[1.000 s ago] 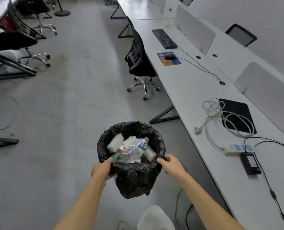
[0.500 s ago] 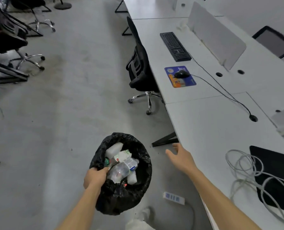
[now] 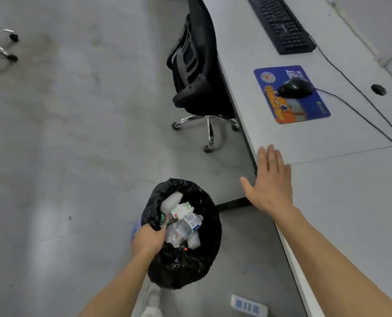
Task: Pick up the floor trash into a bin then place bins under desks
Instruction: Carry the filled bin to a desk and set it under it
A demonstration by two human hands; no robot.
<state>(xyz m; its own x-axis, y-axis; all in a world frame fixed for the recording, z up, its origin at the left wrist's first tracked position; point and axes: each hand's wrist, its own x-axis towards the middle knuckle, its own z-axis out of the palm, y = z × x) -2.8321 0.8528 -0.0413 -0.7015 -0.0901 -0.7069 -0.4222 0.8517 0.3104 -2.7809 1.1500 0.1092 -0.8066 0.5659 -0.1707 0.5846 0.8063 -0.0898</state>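
A: Where is the bin [image 3: 190, 268]?

B: It hangs from the person's left hand [image 3: 147, 240]. That hand's fingers [image 3: 159, 233] are curled over the black-lined rim and clamped on it. The rest of the bin lies to the right of those fingers and beyond them, tilted a little (whether its base touches the floor [image 3: 76, 145] cannot be told).

A: And inside it?

B: Trash, just beyond the clamped fingers: a crushed clear bottle [image 3: 183, 227] with a blue-and-white label, a white wrapper [image 3: 181, 210] with green print, and pale white lumps [image 3: 171, 201] beside them.

A: What of the right hand [image 3: 271, 184]?

B: It holds nothing. Its fingers [image 3: 273, 159] are straight and slightly apart, palm down, over the near edge of the white surface [image 3: 350, 213]. The thumb juts left, past that edge, toward the bin. Whether the hand touches the surface cannot be made out.

A: What lies ahead of those fingers?

B: Further along the surface there is a blue mouse pad [image 3: 304, 112] with an orange cartoon and a black mouse [image 3: 294, 88] on it. Beyond that is a black keyboard [image 3: 281, 24]. Ahead and to the left of the fingers, a black office chair [image 3: 197, 72] stands against the surface's edge.

A: And nearer the person?

B: A white power strip [image 3: 248, 306] lies on the floor, behind both hands and to the right of the bin. A black desk leg [image 3: 233, 203] shows between the bin and the right thumb.
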